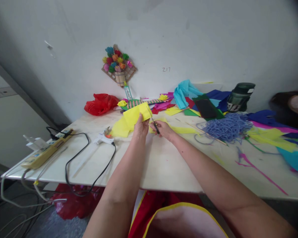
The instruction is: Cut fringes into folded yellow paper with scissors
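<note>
A sheet of yellow paper (135,115) is held up above the white table, folded or doubled, its upper edge tilted toward the wall and its lower part draping down to the tabletop on the left. The left hand (140,127) pinches its lower right edge. Small scissors (154,124), dark-handled with thin blades, sit in the right hand (164,129), blades meeting the paper's right edge.

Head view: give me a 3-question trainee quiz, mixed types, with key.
1. True or false: the left hand holds a yellow paper sheet.
2. The right hand holds: A) glue gun B) scissors C) pen
3. Fill in: the heap of blue yarn lies to the person's ____ of the hands.

Key: 1 true; 2 B; 3 right.
</note>
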Motion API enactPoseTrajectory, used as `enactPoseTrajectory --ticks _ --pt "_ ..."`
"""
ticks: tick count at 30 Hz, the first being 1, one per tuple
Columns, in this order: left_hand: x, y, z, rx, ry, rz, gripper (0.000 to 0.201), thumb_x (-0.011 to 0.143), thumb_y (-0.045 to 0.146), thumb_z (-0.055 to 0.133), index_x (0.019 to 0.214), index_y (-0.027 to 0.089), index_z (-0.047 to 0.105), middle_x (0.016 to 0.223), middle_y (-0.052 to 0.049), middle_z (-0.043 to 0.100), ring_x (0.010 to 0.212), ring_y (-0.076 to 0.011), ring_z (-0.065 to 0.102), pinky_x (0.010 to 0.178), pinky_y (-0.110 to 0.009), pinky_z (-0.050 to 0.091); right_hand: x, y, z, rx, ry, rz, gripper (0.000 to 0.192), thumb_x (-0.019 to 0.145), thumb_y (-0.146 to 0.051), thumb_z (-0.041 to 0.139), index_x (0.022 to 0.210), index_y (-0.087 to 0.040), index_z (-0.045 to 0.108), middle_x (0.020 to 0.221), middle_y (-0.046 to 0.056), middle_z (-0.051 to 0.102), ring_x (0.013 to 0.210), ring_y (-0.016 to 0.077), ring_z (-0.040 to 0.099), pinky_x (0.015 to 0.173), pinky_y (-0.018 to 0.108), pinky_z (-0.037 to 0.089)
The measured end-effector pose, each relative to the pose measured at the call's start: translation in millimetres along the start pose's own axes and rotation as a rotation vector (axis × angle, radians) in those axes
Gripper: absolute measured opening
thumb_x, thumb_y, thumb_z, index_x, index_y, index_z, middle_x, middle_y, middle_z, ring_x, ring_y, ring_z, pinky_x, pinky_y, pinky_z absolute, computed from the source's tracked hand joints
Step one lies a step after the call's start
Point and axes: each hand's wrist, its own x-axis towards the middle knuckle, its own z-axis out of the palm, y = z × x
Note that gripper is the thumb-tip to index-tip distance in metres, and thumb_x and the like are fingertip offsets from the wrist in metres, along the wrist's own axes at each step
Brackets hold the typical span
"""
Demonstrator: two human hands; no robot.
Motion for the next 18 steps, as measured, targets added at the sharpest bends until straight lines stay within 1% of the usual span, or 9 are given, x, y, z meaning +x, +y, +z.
enactPoseTrajectory --ticks 6,13,18 --pt "0.2 0.4 0.5 0.05 0.035 -0.02 0.029 0.081 0.022 0.052 0.11 0.018 0.054 0.11 -0.007 0.061 0.104 -0.0175 0.056 0.087 -0.029 0.047 0.0 0.6 0.9 -0.016 0.0 -0.022 0.029 0.066 -0.047 0.059 0.077 -0.021 0.055 0.06 -0.004 0.052 0.045 0.0078 0.048 0.035 0.016 0.035" --pt "0.6 0.2 -0.3 0.026 0.008 -0.034 0.035 0.08 0.026 0.054 0.114 0.019 0.052 0.109 -0.008 0.061 0.101 -0.018 0.057 0.086 -0.03 0.048 2.3 2.5 0.8 -0.02 0.014 -0.015 0.031 0.066 -0.047 0.059 0.084 -0.021 0.055 0.061 -0.004 0.054 0.045 0.0078 0.049 0.034 0.016 0.034" --pt "0.8 -0.7 -0.1 0.038 0.022 -0.019 0.028 0.082 0.022 0.051 0.11 0.019 0.054 0.108 -0.007 0.062 0.104 -0.0187 0.056 0.088 -0.033 0.046 4.5 6.2 -0.6 -0.072 0.025 -0.034 0.029 0.067 -0.047 0.057 0.082 -0.022 0.055 0.062 -0.004 0.054 0.046 0.0078 0.049 0.036 0.017 0.033"
